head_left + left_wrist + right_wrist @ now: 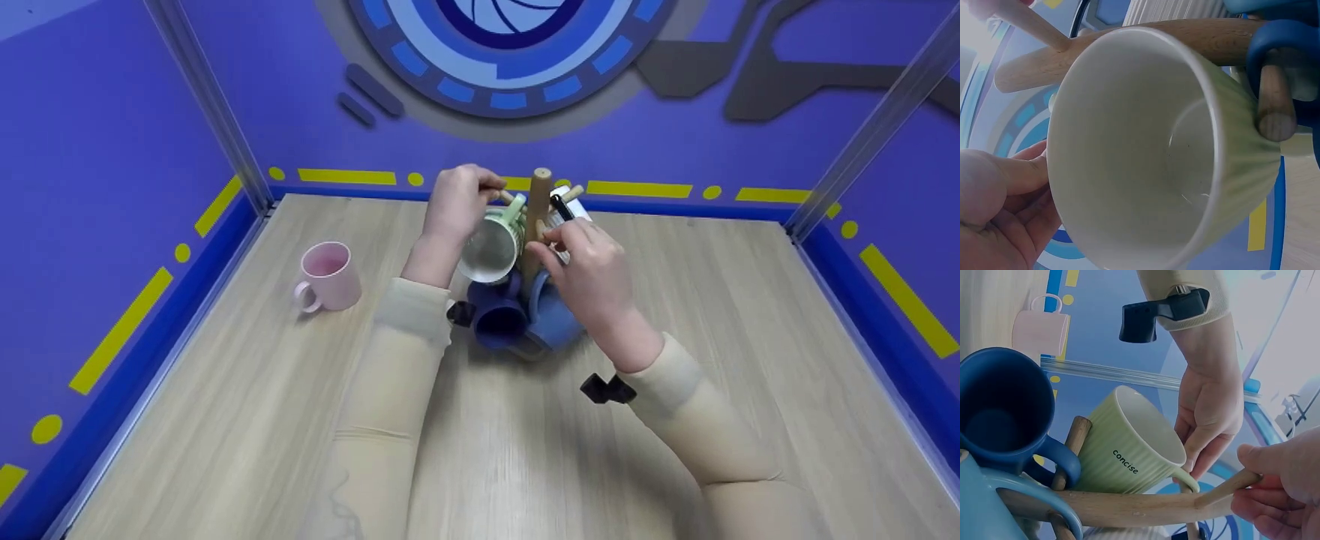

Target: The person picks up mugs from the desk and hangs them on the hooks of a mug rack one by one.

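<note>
A wooden mug tree with pegs stands among several mugs. My left hand pinches the end of an upper peg beside the handle of a pale green ribbed mug; in the left wrist view its fingertips are hidden behind that mug. The mug reads "concise" in the right wrist view and hangs tilted by its handle. My right hand pinches another peg between thumb and fingers. Lower down hang a dark blue mug and a light blue mug.
A pink mug stands upright on the wooden table at the left. Behind the post is a white item with a black handle. Blue-purple panels enclose the table at the back and sides.
</note>
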Demonstrator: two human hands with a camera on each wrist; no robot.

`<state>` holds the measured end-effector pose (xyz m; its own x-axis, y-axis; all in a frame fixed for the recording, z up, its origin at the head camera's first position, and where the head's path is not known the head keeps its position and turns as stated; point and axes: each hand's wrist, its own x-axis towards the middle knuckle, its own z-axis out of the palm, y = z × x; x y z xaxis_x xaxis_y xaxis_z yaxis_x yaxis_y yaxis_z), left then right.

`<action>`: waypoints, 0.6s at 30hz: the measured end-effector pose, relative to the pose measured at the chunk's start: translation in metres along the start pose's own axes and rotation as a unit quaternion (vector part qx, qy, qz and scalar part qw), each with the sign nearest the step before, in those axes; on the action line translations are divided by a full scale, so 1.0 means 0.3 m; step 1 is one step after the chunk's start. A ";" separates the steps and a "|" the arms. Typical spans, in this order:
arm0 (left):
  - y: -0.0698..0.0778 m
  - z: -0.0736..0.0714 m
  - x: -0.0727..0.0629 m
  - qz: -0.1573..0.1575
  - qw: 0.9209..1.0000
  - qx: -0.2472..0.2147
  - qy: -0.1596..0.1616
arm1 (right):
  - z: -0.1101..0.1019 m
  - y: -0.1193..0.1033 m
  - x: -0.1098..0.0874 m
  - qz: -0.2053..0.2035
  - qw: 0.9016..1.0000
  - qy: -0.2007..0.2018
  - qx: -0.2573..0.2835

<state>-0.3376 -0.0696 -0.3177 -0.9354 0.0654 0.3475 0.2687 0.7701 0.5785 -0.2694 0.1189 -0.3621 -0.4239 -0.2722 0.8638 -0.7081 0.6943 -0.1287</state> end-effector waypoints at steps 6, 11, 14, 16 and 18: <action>-0.005 0.005 -0.002 0.007 1.000 -0.014 0.012 | 0.004 -0.006 0.004 -0.003 1.000 0.003 -0.008; -0.011 0.011 -0.011 0.015 0.999 -0.029 0.028 | 0.006 -0.011 0.005 -0.001 1.000 0.004 -0.014; -0.021 0.018 -0.017 0.020 0.998 -0.048 0.039 | 0.006 -0.013 0.005 0.001 1.000 0.002 -0.015; -0.032 0.022 -0.024 0.023 0.996 -0.066 0.052 | 0.006 -0.013 0.005 0.004 1.000 0.000 -0.014; -0.048 0.023 -0.038 0.026 0.993 -0.088 0.073 | 0.005 -0.014 0.007 0.008 1.000 -0.005 -0.013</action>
<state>-0.3322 -0.0771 -0.3350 -0.8794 -0.0006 0.4761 0.3635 0.6450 0.6722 -0.2681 0.1144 -0.3604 -0.4400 -0.2677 0.8572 -0.6863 0.7158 -0.1287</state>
